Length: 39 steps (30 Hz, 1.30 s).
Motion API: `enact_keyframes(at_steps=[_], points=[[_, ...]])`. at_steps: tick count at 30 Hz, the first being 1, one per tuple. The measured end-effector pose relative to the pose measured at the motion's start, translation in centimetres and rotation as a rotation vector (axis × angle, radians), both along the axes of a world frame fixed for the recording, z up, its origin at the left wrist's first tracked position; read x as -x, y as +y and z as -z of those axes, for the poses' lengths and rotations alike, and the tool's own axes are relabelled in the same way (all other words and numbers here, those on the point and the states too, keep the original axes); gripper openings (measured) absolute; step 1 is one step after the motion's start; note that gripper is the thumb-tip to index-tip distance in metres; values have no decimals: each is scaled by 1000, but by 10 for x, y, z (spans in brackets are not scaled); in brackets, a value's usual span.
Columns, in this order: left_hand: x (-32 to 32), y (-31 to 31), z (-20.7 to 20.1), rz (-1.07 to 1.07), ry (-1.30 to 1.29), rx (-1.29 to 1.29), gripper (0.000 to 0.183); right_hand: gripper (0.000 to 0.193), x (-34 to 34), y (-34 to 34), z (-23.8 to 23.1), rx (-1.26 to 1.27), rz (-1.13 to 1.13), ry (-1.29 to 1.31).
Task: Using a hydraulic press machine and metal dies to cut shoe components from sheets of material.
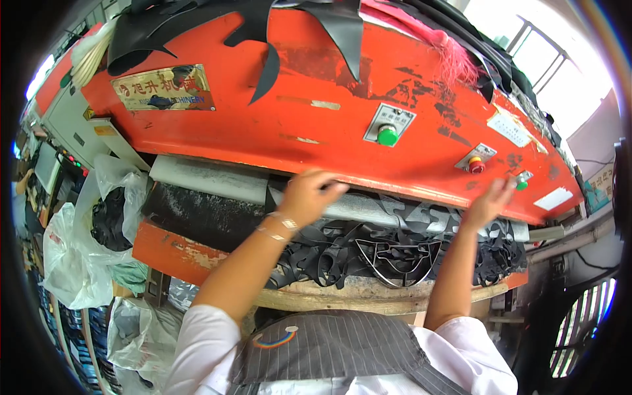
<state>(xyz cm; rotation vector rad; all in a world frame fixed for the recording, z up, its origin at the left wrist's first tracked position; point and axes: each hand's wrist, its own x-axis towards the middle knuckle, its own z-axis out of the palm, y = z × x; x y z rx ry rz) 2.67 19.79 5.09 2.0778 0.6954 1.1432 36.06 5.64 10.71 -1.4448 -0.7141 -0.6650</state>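
My left hand [311, 199] is just in front of the lower edge of a red press [263, 145]. Its fingers are loosely bent and apart, with nothing visible in them. My right hand [488, 204] is raised near the right end of the press, close to a small green button [523, 178] and a red knob [476, 164]. Its fingers are apart, and nothing shows in them. A metal cutting die [399, 282] with curved walls rests between my forearms, on the near side of the press bed. Black cut-out scrap sheet [322, 253] lies tangled around it.
A larger green button [387, 135] sits mid-panel. Black sheet offcuts [342, 33] and pink fringed cloth [447, 49] drape over the press top. A pale roller-like bar [210, 178] runs under the press. Clear plastic bags [76, 257] hang at left. A wooden rail [316, 301] edges the bed.
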Motion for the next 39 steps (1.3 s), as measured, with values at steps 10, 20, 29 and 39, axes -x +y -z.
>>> enact_keyframes(at_steps=[10,20,29,39], points=[[-85,-38,-101,182,122,-314,30,87,-169,-83,-48,253,434,130],[130,-150,0,-22,700,166,29,46,10,-65,-60,123,-96,32],[123,-157,13,-269,640,2,29,45,228,47,-6,798,-920,-54],[124,-59,22,-143,359,52,22,65,251,80,83,1353,-771,-213]])
